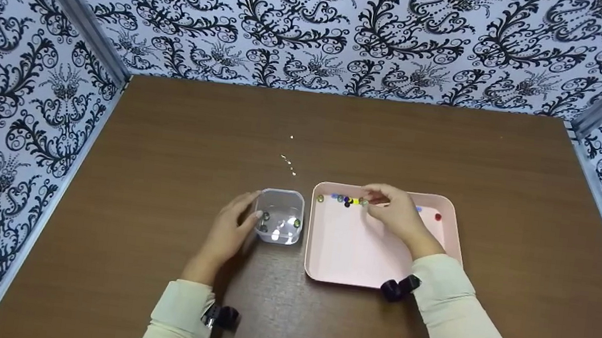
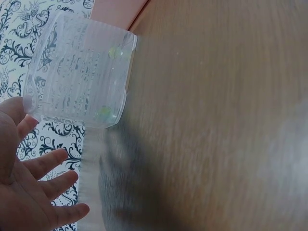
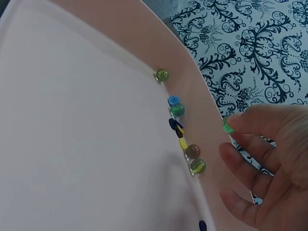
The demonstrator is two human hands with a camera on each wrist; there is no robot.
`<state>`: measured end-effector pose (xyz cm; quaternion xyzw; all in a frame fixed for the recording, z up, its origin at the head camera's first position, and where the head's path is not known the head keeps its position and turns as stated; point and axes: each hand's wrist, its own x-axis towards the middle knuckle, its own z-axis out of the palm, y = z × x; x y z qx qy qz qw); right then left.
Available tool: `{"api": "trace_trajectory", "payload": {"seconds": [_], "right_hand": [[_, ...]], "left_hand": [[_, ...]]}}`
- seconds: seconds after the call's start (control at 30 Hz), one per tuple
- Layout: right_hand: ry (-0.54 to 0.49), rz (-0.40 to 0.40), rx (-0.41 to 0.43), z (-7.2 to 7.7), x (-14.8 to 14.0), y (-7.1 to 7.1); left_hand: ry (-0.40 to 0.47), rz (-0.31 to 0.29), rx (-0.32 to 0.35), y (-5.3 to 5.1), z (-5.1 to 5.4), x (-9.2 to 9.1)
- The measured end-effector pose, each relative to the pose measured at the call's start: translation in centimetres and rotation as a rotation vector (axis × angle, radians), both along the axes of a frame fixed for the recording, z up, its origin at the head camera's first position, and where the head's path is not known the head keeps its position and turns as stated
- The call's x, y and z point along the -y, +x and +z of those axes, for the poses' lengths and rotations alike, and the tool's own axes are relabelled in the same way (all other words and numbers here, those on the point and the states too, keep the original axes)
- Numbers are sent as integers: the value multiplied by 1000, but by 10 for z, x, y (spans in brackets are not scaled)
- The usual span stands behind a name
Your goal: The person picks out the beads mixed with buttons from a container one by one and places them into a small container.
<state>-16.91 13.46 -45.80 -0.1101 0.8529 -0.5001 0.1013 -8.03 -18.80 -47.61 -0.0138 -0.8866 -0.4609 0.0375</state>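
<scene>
Right sleeve [image 1: 473, 334]: nearest us, toward five o'clock.
Right hand [image 1: 399, 214]: pinching a green marble [image 3: 227, 126] between thumb and forefinger, near the tray's [image 1: 354, 250] twelve-o'clock wall.
Marble's feel: probably light, hard and slippery; we would grip it lightly across opposite sides.
Clear container [image 1: 281, 210]: at the tray's nine o'clock, with more marbles [image 1: 296, 223] inside; likely light, stiffish plastic, best steadied by the rim.
Left hand [image 1: 227, 232]: fingers spread, touching the container's nine-o'clock side.
</scene>
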Motion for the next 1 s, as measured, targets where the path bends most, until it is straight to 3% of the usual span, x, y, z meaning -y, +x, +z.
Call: {"api": "trace_trajectory", "payload": {"seconds": [1.0], "right_hand": [[-36, 37, -1, 8, 23, 2]], "left_hand": [[15, 13, -16, 1, 0, -1]]}}
